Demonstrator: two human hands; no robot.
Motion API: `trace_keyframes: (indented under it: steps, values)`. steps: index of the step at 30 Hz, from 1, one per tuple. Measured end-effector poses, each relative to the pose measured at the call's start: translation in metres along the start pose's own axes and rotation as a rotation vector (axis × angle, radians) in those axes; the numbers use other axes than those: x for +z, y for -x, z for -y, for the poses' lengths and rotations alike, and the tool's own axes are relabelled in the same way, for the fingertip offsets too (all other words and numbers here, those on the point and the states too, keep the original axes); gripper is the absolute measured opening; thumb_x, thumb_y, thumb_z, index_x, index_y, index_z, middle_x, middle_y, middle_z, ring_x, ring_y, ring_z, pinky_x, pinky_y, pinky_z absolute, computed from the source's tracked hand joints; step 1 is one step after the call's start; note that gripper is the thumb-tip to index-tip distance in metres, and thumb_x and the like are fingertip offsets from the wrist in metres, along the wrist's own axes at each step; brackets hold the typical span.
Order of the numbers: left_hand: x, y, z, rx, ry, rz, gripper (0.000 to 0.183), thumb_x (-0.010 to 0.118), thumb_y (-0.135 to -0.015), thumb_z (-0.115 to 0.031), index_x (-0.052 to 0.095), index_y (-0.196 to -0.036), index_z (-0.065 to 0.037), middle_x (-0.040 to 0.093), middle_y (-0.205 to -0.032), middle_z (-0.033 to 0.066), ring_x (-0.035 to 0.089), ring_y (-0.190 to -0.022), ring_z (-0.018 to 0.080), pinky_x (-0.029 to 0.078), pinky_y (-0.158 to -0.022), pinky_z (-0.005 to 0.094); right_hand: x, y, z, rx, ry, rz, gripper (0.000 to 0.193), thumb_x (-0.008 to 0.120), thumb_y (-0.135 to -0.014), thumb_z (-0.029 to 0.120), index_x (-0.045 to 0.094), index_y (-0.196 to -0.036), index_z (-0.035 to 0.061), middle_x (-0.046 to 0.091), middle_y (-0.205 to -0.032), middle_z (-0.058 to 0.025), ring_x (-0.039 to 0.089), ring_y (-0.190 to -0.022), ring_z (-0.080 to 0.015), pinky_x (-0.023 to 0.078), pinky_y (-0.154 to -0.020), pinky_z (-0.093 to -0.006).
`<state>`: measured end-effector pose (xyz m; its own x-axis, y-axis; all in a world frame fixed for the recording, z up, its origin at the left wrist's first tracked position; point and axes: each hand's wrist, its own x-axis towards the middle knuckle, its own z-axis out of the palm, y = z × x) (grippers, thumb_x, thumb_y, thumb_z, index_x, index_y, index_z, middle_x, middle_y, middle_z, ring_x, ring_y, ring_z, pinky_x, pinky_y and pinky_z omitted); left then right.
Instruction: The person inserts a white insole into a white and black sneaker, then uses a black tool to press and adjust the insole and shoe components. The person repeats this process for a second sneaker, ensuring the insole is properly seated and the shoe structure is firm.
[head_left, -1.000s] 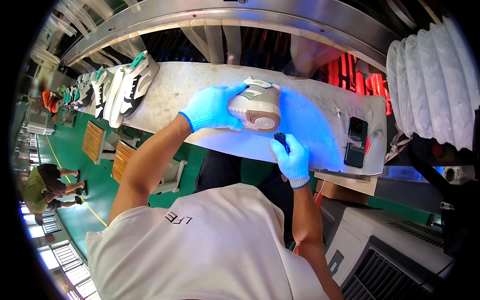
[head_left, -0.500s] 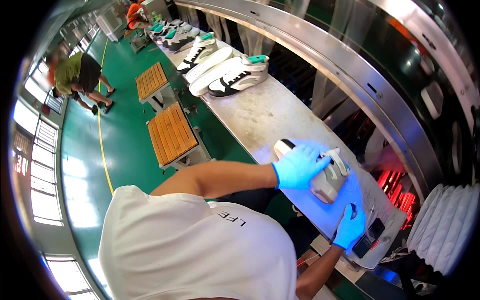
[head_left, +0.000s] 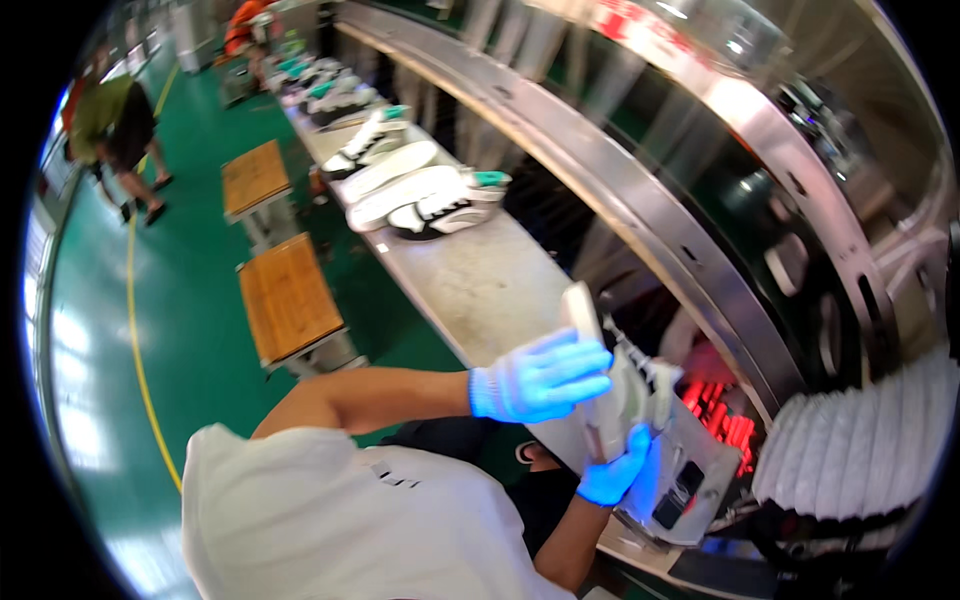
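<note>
Gripping a shoe (head_left: pixel 627 400) — right hand (head_left: pixel 620 471) curled round one end, left hand (head_left: pixel 540 379) (fingers outstretched) alongside.

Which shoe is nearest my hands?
The tilted shoe, with your left hand at its side and your right hand at its lower end. The other shoes are farther along the bench.

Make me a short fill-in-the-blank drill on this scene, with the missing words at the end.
1. The left hand and the right hand both wear a ____.
2. Of these two, the one nearer the black smartphone is the ____ hand.
3. The other sneakers on the workbench are farther to the picture's ____ than the sneaker at the hands.
4. The line on the green floor is ____.

Missing words: glove; right; left; yellow.
</note>
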<state>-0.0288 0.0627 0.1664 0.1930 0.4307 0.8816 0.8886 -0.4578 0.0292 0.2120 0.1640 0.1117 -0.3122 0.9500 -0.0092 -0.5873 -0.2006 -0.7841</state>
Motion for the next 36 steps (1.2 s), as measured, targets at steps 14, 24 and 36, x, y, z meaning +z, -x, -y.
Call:
trace_keyframes:
  steps: [14, 24, 36]
  values:
    - [0.084, 0.039, -0.049, -0.373, 0.504, 0.551, 0.064, 0.084, -0.091, -0.031, 0.066, -0.146, -0.004, 0.069, -0.145, 0.023, 0.071, -0.125, 0.0437, 0.059, -0.107, 0.0533, 0.264, -0.377, 0.35, -1.456, 1.158, -0.048, 0.047, 0.073, -0.097, 0.018, 0.07, -0.14, -0.0017, 0.077, -0.129, -0.0287, 0.074, -0.124, -0.0413, 0.056, -0.11, -0.0446]
    - [0.299, -0.039, 0.082, -1.22, 0.532, 0.206, 0.073, 0.08, -0.089, -0.023, 0.057, -0.154, 0.004, 0.068, -0.142, 0.0314, 0.069, -0.132, 0.0442, 0.058, -0.111, 0.0486, 0.112, -0.343, 0.199, -1.387, 1.686, -0.03, 0.042, 0.081, -0.095, 0.043, 0.08, -0.125, 0.0132, 0.079, -0.114, -0.0172, 0.075, -0.108, -0.0392, 0.06, -0.096, -0.0533]
    - [0.49, -0.073, 0.084, -0.917, -0.133, 0.908, 0.072, 0.082, -0.083, -0.049, 0.071, -0.145, -0.013, 0.07, -0.151, 0.0137, 0.06, -0.145, 0.0368, 0.052, -0.108, 0.0586, 0.115, -0.334, 0.212, -0.542, 1.758, -0.025, 0.045, 0.074, -0.093, 0.048, 0.085, -0.122, 0.0146, 0.081, -0.117, -0.0214, 0.076, -0.111, -0.041, 0.059, -0.101, -0.0491]
